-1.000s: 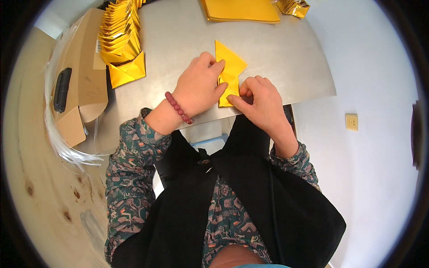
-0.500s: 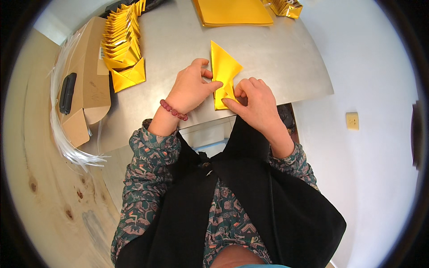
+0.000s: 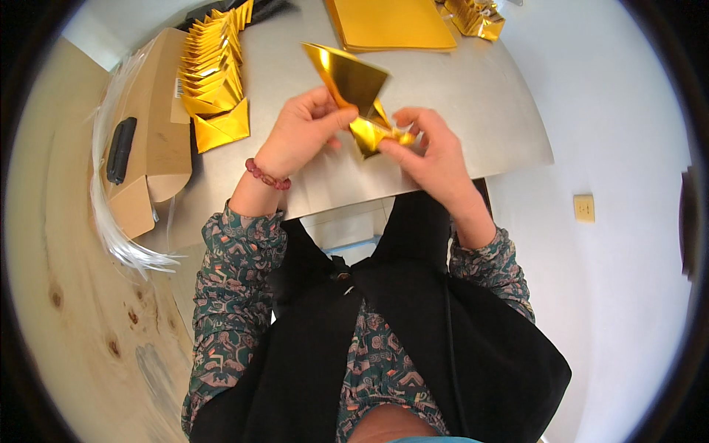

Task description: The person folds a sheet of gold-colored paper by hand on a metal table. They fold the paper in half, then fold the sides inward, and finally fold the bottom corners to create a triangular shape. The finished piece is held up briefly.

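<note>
Between my hands is a partly folded sheet of gold foil paper (image 3: 351, 80), tilted up off the metal tabletop, its wide upper end a pointed flap. My left hand (image 3: 304, 127), with a dark red bead bracelet at the wrist, pinches its left side, thumb in front. At the lower right corner, my right hand (image 3: 432, 148) grips the paper between thumb and fingers; that corner is slightly blurred. A long row of folded gold paper pieces (image 3: 223, 127) lies to the left, nested one into another.
A stack of flat gold sheets (image 3: 395, 26) lies at the far side of the metal table (image 3: 509, 118). More folded gold pieces (image 3: 480, 21) sit beyond it on the right. An open cardboard box (image 3: 164, 125), white plastic strands (image 3: 118, 240) and a black object (image 3: 122, 150) are at left.
The gold paper has been lifted from the tabletop and tilted, its upper tip swinging left. My left hand has shifted slightly left; my right hand has turned the lower corner.
</note>
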The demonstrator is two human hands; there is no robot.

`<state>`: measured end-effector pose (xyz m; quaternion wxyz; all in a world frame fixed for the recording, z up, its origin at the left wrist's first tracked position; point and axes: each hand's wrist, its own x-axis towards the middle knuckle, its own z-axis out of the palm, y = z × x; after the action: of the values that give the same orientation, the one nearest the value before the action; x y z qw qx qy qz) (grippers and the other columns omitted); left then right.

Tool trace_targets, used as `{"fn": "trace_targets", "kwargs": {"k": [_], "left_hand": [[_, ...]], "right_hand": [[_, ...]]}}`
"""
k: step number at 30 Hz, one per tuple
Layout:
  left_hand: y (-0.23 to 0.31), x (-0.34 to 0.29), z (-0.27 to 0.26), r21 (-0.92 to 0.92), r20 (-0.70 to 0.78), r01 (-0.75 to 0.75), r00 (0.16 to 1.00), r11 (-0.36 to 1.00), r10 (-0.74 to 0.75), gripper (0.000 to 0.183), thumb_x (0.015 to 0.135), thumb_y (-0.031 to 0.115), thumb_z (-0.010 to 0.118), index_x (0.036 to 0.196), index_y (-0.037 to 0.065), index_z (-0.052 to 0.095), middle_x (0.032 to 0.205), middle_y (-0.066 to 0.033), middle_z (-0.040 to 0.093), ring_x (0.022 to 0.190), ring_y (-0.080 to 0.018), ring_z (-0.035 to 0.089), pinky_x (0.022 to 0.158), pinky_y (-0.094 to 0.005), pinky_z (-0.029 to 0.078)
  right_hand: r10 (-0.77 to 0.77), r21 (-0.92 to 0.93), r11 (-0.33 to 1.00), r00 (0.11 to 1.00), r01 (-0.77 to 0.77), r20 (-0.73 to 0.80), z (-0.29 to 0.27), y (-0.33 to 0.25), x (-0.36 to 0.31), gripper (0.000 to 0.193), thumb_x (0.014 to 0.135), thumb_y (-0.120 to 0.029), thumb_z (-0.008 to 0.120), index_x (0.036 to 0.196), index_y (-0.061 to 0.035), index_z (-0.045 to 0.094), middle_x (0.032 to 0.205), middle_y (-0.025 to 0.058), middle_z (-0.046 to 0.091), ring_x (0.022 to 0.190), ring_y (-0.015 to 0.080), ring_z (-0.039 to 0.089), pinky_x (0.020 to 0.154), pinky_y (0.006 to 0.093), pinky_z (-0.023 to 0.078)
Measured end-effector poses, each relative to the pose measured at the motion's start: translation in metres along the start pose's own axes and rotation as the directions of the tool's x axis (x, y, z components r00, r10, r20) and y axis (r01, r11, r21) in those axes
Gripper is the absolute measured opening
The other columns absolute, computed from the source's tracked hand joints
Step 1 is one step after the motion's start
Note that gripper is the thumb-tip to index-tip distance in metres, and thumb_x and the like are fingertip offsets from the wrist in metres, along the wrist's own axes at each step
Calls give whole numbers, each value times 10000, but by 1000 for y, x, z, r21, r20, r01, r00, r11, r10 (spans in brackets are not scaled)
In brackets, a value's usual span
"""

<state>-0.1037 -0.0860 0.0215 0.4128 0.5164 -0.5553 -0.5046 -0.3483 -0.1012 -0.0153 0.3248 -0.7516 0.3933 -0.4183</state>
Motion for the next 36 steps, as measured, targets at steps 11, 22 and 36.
{"fn": "trace_targets", "kwargs": {"k": [11,22,36], "left_hand": [[15,36,-12,-439,-336,-208,940,874,55,286,1019,193,744,1264,63,675,1170,-43,739,1028,-168,741,795,-284,605],[-8,34,-24,-302,-351,-121,936,946,7,261,1031,206,732,1215,27,681,1108,-54,759,926,-114,736,751,-240,566],[-4,26,-24,-373,-314,-99,949,922,-26,244,1058,187,687,1183,-21,662,1067,-103,760,958,-153,754,865,-272,617]], "right_hand": [[-71,632,773,983,-53,169,19,1,103,266,1045,-225,712,1203,-15,675,1003,-6,699,888,56,633,778,239,510],[-77,637,747,926,-192,369,28,32,121,311,1071,-213,663,1309,-13,646,1122,25,714,937,101,683,821,258,546],[-38,643,724,917,-249,398,29,36,116,309,1096,-237,615,1301,-8,649,1121,38,706,891,121,673,821,283,534]]}}
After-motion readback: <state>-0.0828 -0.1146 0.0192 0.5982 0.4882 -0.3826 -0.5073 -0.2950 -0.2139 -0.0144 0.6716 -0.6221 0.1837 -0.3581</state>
